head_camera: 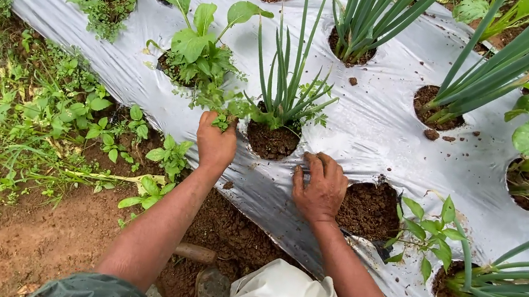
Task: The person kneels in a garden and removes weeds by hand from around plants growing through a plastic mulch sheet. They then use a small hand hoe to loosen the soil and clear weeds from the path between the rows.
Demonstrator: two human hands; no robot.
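Head view shows the left hand [215, 145] clenched on a weed tuft [220, 117] beside the green onion [281, 93], right hand [320, 189] spread flat on silver mulch [370, 127]; other holes remain weedy.

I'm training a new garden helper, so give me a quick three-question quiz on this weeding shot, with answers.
1. True or false: the left hand grips a clump of small leafy weeds.
2. Multiple choice: the right hand rests on A) a trowel, B) the silver plastic mulch sheet beside a soil hole, C) a bucket.
3. Fill in: the tall thin plant in the planting hole between the hands looks like a green ____.

Key: 1 true; 2 B; 3 onion.
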